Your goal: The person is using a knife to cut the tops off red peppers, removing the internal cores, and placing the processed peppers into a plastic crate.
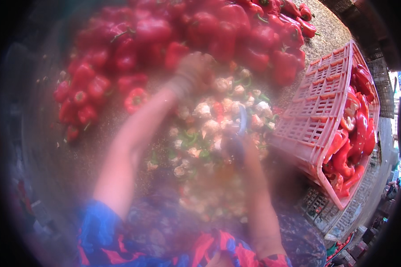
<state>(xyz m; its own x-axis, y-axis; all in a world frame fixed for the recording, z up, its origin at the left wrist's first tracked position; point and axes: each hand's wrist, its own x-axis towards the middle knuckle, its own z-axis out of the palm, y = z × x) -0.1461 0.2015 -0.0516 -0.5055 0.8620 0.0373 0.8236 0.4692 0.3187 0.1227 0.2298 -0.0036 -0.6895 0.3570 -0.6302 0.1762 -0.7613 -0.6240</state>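
Note:
My left hand (195, 71) reaches forward to the near edge of a heap of red bell peppers (217, 30); its fingers are blurred against a red pepper, and whether they grip it is unclear. My right hand (235, 143) is closed around a small knife (242, 120), whose curved blade points away from me. Beneath and between both hands lies a pile of cut-out pepper cores (210, 126) with pale seeds and green stems. Haze over the view hides finger detail.
A pink plastic crate (304, 123) stands tilted at the right, holding cut red pepper pieces (357, 133). A smaller cluster of whole peppers (87, 96) lies at the left on the seed-strewn surface. Grey crates (341, 217) are beyond the pink one, at lower right.

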